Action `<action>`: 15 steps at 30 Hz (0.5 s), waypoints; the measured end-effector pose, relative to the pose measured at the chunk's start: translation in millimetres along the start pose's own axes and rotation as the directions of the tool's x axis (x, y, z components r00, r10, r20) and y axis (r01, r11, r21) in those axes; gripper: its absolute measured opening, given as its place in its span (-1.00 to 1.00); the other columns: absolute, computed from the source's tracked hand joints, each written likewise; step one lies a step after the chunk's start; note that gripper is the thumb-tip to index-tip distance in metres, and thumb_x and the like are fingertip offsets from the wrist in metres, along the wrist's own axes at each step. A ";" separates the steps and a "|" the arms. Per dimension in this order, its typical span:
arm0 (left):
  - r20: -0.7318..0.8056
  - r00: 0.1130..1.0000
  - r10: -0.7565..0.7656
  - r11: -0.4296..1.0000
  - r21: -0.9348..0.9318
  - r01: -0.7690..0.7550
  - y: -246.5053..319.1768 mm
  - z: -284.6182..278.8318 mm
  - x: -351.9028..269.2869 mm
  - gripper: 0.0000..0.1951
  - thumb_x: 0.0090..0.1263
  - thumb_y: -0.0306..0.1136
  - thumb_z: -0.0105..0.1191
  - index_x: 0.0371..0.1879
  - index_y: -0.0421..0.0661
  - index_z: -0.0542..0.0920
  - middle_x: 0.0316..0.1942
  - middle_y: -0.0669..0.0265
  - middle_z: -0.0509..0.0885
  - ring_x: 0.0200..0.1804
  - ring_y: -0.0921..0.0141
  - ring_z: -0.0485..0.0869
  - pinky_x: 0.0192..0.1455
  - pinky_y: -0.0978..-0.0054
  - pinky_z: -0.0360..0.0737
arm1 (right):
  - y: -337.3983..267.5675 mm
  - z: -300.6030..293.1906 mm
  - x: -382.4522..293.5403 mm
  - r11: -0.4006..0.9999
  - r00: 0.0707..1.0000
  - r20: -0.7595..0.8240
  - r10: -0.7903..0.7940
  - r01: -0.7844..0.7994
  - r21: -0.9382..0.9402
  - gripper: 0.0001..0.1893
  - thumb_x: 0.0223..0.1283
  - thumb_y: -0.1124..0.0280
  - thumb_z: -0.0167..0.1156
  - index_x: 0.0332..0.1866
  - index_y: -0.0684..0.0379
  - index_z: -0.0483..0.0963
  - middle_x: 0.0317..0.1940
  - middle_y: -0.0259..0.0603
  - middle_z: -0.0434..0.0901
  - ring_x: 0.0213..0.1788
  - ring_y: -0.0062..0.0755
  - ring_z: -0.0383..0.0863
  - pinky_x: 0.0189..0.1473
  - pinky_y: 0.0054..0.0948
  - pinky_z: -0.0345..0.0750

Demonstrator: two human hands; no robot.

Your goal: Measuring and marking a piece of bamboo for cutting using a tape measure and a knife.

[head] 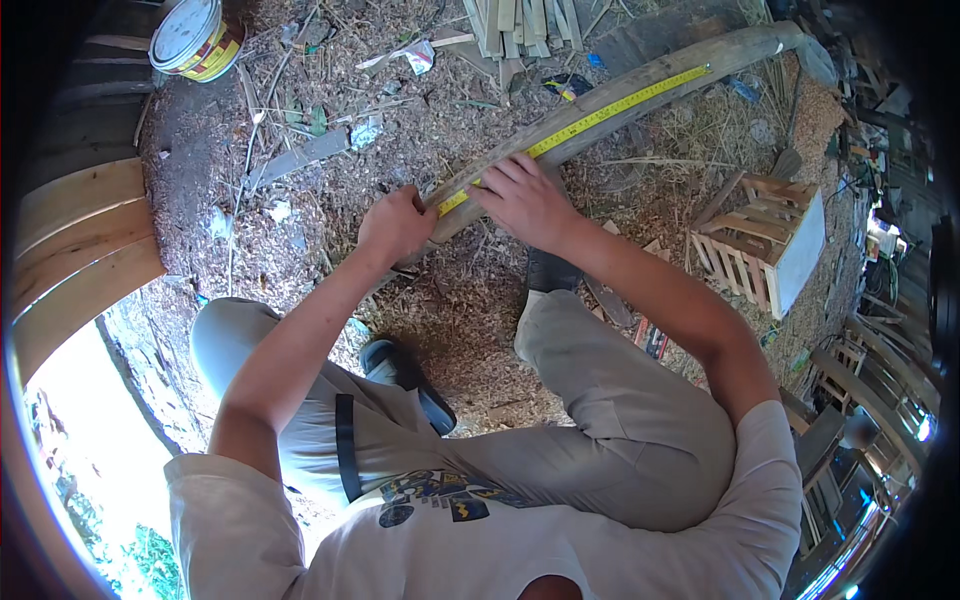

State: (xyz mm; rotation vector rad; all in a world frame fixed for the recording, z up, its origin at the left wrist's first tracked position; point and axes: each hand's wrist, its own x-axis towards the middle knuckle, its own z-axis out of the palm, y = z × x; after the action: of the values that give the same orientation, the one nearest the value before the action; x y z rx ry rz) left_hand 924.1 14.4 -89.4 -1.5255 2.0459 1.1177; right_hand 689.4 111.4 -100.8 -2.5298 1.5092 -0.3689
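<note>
A long round wooden pole (637, 73) lies slanted over the ground, running from my hands to the upper right. Along its top stretches the yellow blade of a tape measure (600, 121), its free end near the far part of the pole. At the near end my left hand (399, 225) is curled around the tape measure; whether the case sits inside the fist is hidden. My right hand (525, 199) lies a little farther up the pole, its fingers holding the blade against the wood. Yellow tape shows between the two hands.
Wood shavings and scraps cover the ground (450, 360). A slatted wooden crate (799, 251) stands at right, a lidded paint bucket (196, 41) at upper left. Thin wooden strips (525, 22) are piled at the top. A flat board (300, 156) lies left of the pole.
</note>
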 end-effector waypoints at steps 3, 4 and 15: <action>-0.015 1.000 -0.007 0.999 0.034 0.008 -3.1 4.8 0.4 -0.57 0.46 0.04 0.22 -0.08 -0.14 0.74 -0.06 -0.04 0.85 0.05 -0.03 0.83 0.21 0.00 0.72 | -4.9 0.8 -4.2 1.000 1.000 0.005 0.024 -0.024 -0.002 -0.49 0.22 0.34 0.38 0.32 0.13 0.63 0.17 -0.17 0.59 0.37 -0.11 0.53 0.54 0.01 0.34; -0.040 0.999 -0.006 1.000 0.020 0.007 -4.8 7.1 1.4 -0.55 0.46 0.07 0.23 -0.11 -0.16 0.73 -0.10 -0.06 0.84 0.02 -0.05 0.83 0.17 0.00 0.72 | -4.9 1.0 -5.2 1.000 1.000 -0.003 0.029 -0.029 -0.008 -0.49 0.22 0.34 0.38 0.32 0.13 0.63 0.17 -0.17 0.59 0.37 -0.11 0.53 0.54 0.01 0.34; -0.108 0.994 -0.022 0.993 0.117 0.035 4.1 17.1 10.0 -0.50 0.44 0.12 0.22 -0.10 -0.16 0.75 -0.07 -0.12 0.84 0.06 -0.11 0.81 0.19 -0.04 0.70 | -18.6 -13.6 -68.1 0.983 0.980 -0.111 0.165 -0.155 0.097 -0.47 0.27 0.28 0.36 0.37 0.05 0.56 0.41 -0.15 0.51 0.57 -0.09 0.40 0.64 0.12 0.22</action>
State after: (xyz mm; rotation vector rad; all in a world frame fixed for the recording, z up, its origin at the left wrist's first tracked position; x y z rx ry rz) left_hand 913.9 21.5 -105.4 -1.5809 2.1122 0.9045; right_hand 669.8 179.8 -91.1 -2.3370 1.6859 -0.5575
